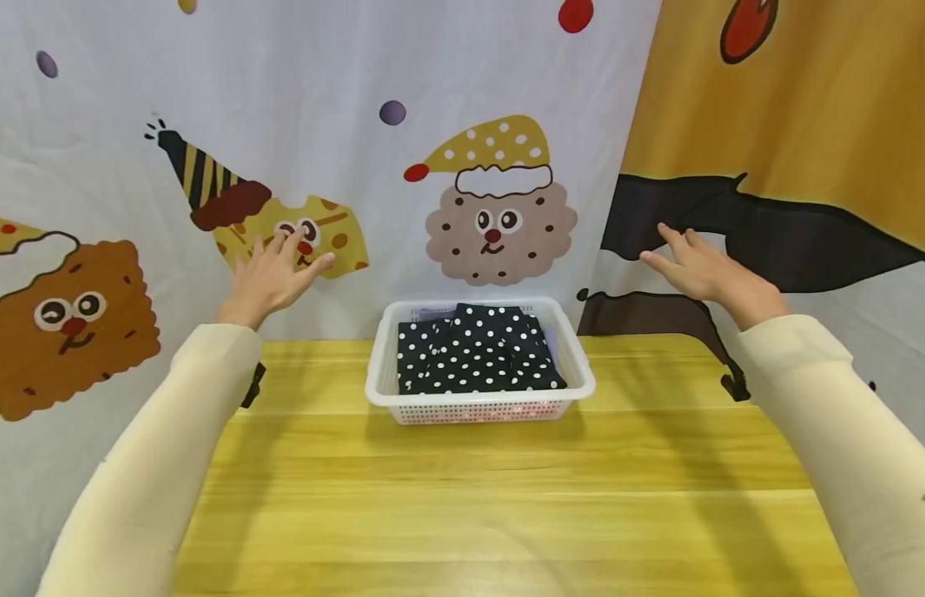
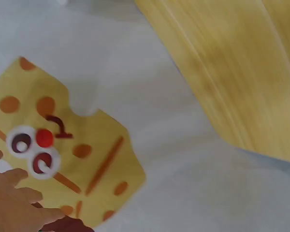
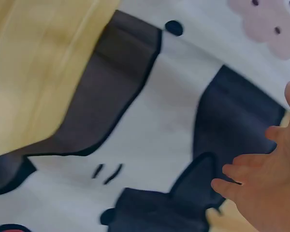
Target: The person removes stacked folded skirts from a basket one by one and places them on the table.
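Observation:
Both arms reach forward in cream sleeves. My left hand (image 1: 271,278) is raised above the back left of the table, fingers spread, holding nothing. On the other side my right hand (image 1: 697,265) is likewise raised with fingers extended and nothing in it. Between and below them, a white plastic basket (image 1: 480,398) stands at the table's back edge. Inside it lies folded black cloth with white dots (image 1: 477,352), with a bit of lilac cloth (image 1: 550,340) at its side. In the wrist views the left fingers (image 2: 26,195) and right fingers (image 3: 246,166) touch no object.
The yellow wood-grain table (image 1: 462,506) stretches from the basket toward me. Behind it hangs a white curtain (image 1: 320,66) printed with cartoon biscuits and a cheese figure. An orange and black print (image 1: 791,108) covers the curtain's right part.

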Action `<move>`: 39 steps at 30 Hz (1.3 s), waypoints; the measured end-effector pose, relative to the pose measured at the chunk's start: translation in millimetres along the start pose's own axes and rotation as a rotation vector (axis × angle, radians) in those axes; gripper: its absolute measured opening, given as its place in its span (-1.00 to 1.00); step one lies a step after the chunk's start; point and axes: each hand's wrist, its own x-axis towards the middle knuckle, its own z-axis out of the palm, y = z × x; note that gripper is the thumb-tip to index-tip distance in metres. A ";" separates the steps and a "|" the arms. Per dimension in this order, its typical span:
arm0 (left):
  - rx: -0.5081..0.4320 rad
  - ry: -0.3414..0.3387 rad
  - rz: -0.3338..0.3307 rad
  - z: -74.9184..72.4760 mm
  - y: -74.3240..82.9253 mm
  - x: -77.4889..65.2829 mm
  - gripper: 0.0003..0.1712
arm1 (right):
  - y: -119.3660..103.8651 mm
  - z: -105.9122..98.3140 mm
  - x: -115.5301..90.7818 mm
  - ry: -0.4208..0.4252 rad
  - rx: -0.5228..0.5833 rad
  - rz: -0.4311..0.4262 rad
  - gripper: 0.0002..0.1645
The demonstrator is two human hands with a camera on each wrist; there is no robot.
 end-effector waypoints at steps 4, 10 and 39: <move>-0.050 -0.008 0.003 3.6 11.8 -6.8 0.18 | -18.5 0.1 -6.1 0.045 -0.024 -0.049 0.11; -0.186 0.016 0.036 9.8 36.7 -14.2 0.14 | -40.7 10.3 -17.4 0.119 -0.014 -0.138 0.05; -1.223 -0.145 -0.206 114.5 133.5 -62.0 -0.01 | -103.7 131.1 -23.4 0.210 0.546 -0.244 -0.20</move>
